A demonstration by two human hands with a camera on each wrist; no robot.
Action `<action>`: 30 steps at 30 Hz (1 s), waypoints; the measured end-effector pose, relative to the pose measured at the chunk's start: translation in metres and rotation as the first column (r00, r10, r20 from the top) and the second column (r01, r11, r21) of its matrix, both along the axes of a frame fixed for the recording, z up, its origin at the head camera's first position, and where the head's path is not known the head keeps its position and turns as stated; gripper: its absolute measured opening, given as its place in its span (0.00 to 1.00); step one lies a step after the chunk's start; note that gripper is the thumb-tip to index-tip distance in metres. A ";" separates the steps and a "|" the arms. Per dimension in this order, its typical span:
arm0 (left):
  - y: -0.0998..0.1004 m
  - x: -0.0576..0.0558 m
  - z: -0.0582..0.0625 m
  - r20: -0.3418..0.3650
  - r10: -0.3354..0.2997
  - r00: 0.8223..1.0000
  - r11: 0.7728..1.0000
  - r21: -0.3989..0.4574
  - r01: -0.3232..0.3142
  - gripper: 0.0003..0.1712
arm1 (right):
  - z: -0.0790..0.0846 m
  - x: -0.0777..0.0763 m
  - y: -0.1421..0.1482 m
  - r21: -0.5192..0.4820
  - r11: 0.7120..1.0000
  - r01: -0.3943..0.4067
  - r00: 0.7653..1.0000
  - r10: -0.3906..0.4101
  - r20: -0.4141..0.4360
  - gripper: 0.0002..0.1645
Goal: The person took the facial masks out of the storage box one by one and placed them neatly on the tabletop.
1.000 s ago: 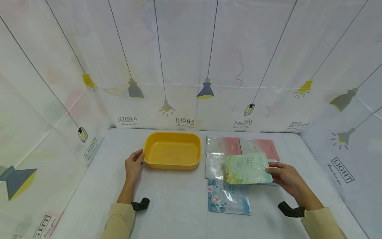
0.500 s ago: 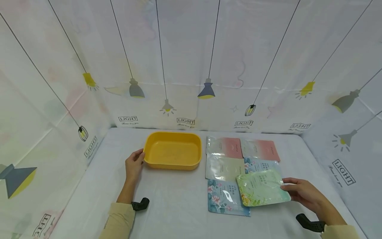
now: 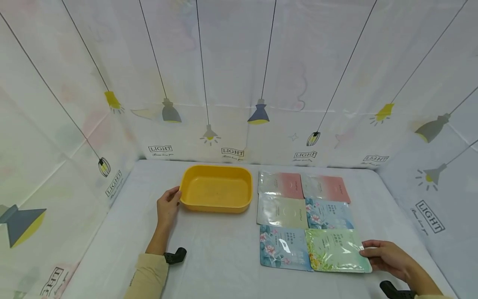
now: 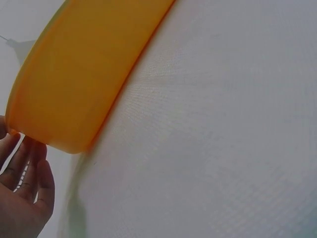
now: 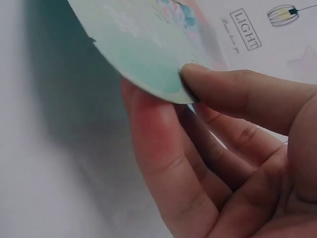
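Note:
My right hand [image 3: 390, 259] pinches the right edge of a green floral sheet-mask packet [image 3: 334, 249] between thumb and fingers. In the right wrist view the pinched edge [image 5: 148, 74] is bent and raised a little. The packet lies right of a blue floral packet [image 3: 284, 249] and below another blue one [image 3: 328, 212]. My left hand [image 3: 168, 207] holds the left end of a yellow rectangular tub [image 3: 216, 208], thumb at the rim and fingers against the outer wall. From the left wrist view I see the tub's side wall [image 4: 84, 74].
Two pink-and-silver packets [image 3: 291, 185] lie in the back row, with a pale beige-green packet [image 3: 281, 211] in front of the left one. A white cloth [image 3: 216, 257] covers the table. Lamp-printed curtains [image 3: 231, 83] stand at the back and both sides.
My right hand has brought the green packet toward the front right, off the packets behind, and down beside the front blue one. My left hand and the tub have stayed put.

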State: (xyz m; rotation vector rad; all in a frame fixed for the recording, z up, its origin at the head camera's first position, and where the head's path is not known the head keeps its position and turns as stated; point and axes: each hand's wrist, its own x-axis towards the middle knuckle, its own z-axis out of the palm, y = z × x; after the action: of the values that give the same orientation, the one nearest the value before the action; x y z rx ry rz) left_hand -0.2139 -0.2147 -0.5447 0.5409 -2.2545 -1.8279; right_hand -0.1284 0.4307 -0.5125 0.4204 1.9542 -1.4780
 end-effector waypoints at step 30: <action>0.004 0.001 0.006 -0.001 -0.016 1.000 1.000 -0.004 0.016 0.21 | -0.002 -0.016 -0.009 0.468 0.874 0.131 0.991 -0.104 -0.082 0.25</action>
State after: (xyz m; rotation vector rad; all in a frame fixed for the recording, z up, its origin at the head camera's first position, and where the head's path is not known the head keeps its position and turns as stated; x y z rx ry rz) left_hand -0.2128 -0.2105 -0.5384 0.5232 -2.2679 -1.8297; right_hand -0.1443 0.4215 -0.5144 0.7288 2.3700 -1.0723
